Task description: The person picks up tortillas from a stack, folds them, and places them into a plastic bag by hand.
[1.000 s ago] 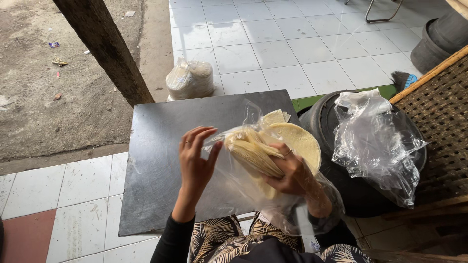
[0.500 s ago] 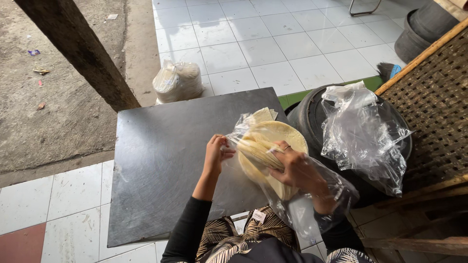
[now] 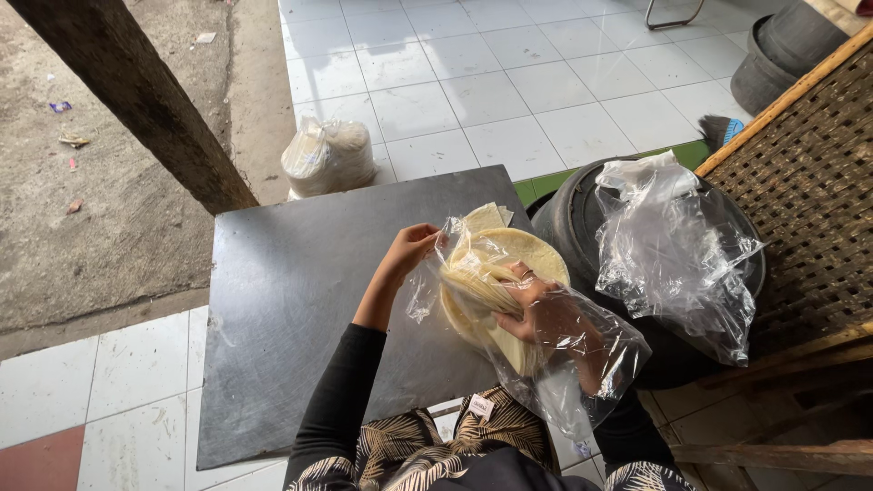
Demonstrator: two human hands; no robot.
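Your right hand (image 3: 536, 314) is now sunk deep inside the clear plastic bag (image 3: 582, 364), fingers closed around the stack of thin pale round wafers (image 3: 496, 277); a sec ago it sat nearer the bag's mouth w/ the stack more exposed. Grip looks firm: thumb under, fingers over the folded edge of the stack. The bag film now covers the wrist and part of the forearm, so most of the stack is inside.

Your left hand (image 3: 409, 255) has come in from an open, spread pose to a pinch on the bag's mouth at the stack's left side, holding the film taut. A narrow pinch, holding plastic only.

The stack and bag hang over the right edge of the dark table (image 3: 300, 300), near its far right corner, not resting flat on it. A few loose wafer pieces (image 3: 486, 216) poke up at the far side of the stack, by the table's far edge.

My read: the bagging is nearly done, w/ the mouth left to close.

Other stuff: a 2nd crumpled clear bag (image 3: 677, 245) lies on the black round tub (image 3: 582, 218) just right of the table; a woven panel (image 3: 809, 191) beyond it; a filled white bag (image 3: 329, 156) on the tiled floor (image 3: 546, 82) past the table's far edge; a wooden post (image 3: 136, 91) at far left.
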